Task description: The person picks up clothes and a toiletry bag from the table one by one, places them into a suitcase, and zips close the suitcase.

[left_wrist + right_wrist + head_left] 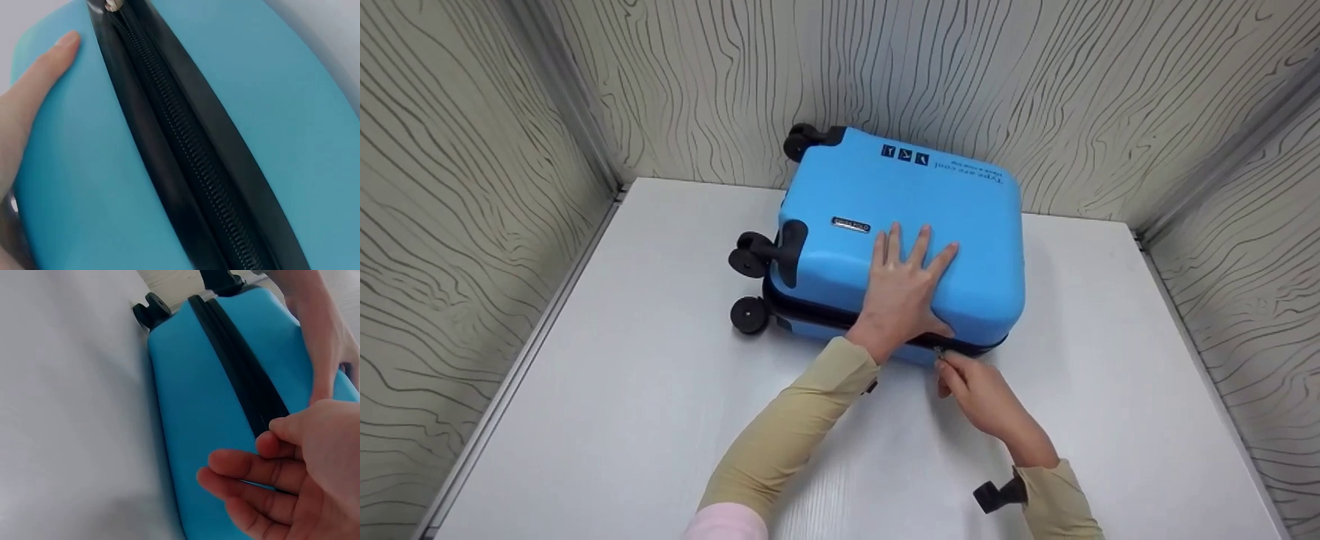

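A blue hard-shell suitcase (915,195) lies on its side on the white table, its wheels to the left. My left hand (900,292) rests on the upper shell with fingers spread and the thumb near the seam. At the front seam, my right hand (982,394) pinches the zipper pull (938,351) between thumb and index finger. The black zipper (191,152) runs closed along the stretch seen in the left wrist view, with the metal slider (113,4) at the top edge. In the right wrist view the pull is hidden behind my fingertips (281,430).
Black wheels (748,315) stick out from the suitcase's left end. The white table (622,390) extends around it. Patterned panels (675,90) stand behind and on both sides, with the suitcase close to the back one.
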Action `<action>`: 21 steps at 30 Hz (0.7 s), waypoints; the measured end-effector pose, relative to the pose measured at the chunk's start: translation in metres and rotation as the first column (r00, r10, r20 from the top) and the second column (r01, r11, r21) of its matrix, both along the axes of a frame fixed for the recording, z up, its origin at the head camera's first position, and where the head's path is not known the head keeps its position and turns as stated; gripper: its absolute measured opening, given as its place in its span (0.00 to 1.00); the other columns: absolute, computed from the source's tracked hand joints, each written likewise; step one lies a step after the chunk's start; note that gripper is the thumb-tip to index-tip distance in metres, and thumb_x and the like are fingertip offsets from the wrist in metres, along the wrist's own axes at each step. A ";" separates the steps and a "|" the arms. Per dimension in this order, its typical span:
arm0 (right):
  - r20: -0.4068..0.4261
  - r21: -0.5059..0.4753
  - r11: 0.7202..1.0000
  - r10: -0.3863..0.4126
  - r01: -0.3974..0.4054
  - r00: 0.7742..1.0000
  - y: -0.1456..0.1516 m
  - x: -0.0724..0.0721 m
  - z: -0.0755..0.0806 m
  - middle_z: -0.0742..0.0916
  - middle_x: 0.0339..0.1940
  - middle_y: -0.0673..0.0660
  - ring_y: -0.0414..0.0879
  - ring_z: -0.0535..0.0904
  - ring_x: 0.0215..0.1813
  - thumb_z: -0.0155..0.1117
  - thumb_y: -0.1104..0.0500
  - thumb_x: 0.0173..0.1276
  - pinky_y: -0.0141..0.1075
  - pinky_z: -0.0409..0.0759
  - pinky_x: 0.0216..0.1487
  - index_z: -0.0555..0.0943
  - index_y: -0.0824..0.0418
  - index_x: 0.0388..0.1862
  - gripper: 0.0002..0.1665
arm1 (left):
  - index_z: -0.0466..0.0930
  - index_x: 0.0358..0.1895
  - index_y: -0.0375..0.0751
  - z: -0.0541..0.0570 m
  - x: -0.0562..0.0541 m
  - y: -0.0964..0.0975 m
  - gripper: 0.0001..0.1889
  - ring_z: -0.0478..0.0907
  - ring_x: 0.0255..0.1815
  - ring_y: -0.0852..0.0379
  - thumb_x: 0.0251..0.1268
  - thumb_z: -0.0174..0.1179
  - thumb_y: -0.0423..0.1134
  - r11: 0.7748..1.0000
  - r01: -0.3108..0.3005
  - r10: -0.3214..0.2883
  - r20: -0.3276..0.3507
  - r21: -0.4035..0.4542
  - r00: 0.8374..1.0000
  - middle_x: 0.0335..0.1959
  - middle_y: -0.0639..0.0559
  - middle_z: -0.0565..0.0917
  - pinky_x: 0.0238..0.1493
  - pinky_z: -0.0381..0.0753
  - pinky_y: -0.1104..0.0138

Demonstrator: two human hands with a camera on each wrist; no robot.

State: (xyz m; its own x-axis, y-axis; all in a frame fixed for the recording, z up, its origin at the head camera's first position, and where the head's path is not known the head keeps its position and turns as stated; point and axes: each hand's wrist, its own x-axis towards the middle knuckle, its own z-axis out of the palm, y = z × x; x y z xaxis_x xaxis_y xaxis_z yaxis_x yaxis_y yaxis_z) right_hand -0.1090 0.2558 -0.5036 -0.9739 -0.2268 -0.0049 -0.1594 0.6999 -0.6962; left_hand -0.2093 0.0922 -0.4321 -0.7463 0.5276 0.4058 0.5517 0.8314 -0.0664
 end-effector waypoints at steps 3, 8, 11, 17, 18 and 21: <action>-0.022 -0.014 0.999 0.044 -0.044 0.999 -0.012 -0.007 -0.003 0.82 0.24 0.45 0.53 0.81 0.31 0.51 0.60 0.83 0.40 0.79 0.35 0.79 0.59 0.32 0.16 | 0.61 0.80 0.60 -0.001 0.000 -0.001 0.66 0.57 0.75 0.28 0.30 0.67 0.85 1.000 0.009 -0.009 -0.010 0.010 1.000 0.78 0.41 0.62 0.74 0.53 0.41; -0.039 -0.068 0.992 0.106 -0.108 0.994 -0.025 -0.017 -0.007 0.84 0.27 0.47 0.53 0.82 0.33 0.50 0.60 0.84 0.41 0.79 0.38 0.81 0.62 0.36 0.16 | 0.60 0.81 0.58 -0.003 0.000 -0.004 0.65 0.56 0.76 0.28 0.33 0.67 0.84 0.998 0.050 -0.049 -0.017 0.027 0.999 0.78 0.40 0.62 0.74 0.52 0.42; -0.026 -0.090 0.990 0.110 -0.112 0.994 -0.024 -0.019 -0.010 0.86 0.34 0.49 0.51 0.83 0.39 0.50 0.59 0.84 0.43 0.80 0.44 0.83 0.62 0.44 0.14 | 0.60 0.81 0.57 -0.002 -0.001 -0.011 0.62 0.54 0.77 0.30 0.38 0.68 0.81 0.995 0.091 -0.092 0.012 0.043 0.996 0.79 0.41 0.61 0.76 0.51 0.44; -0.012 -0.095 0.992 0.088 -0.089 0.996 -0.019 -0.017 -0.012 0.86 0.39 0.55 0.53 0.81 0.43 0.50 0.57 0.85 0.45 0.80 0.47 0.82 0.59 0.41 0.15 | 0.62 0.80 0.59 0.010 -0.012 -0.042 0.57 0.53 0.80 0.42 0.44 0.75 0.71 0.987 0.154 -0.158 0.117 0.040 0.980 0.80 0.48 0.60 0.78 0.48 0.51; -0.014 -0.093 0.992 0.085 -0.086 0.996 -0.019 -0.017 -0.013 0.86 0.38 0.56 0.53 0.80 0.42 0.50 0.56 0.85 0.44 0.79 0.46 0.82 0.60 0.39 0.16 | 0.62 0.80 0.59 0.012 -0.015 -0.049 0.57 0.53 0.80 0.44 0.44 0.76 0.70 0.987 0.155 -0.160 0.135 0.045 0.978 0.80 0.48 0.60 0.78 0.48 0.51; -0.017 -0.089 0.992 0.087 -0.088 0.996 -0.020 -0.017 -0.014 0.85 0.36 0.57 0.50 0.78 0.39 0.50 0.55 0.85 0.41 0.78 0.43 0.80 0.60 0.35 0.18 | 0.62 0.80 0.59 0.017 -0.024 -0.073 0.57 0.52 0.80 0.46 0.42 0.77 0.69 0.986 0.144 -0.158 0.186 0.083 0.970 0.80 0.48 0.59 0.78 0.45 0.50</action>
State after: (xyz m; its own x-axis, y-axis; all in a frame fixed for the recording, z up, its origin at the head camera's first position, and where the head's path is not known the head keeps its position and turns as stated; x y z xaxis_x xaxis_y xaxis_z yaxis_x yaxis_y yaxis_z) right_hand -0.1260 0.2356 -0.5171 -0.9502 -0.3100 0.0317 -0.2267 0.6181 -0.7527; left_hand -0.2334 0.0194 -0.4152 -0.7272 0.6159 0.3029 0.6681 0.7363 0.1068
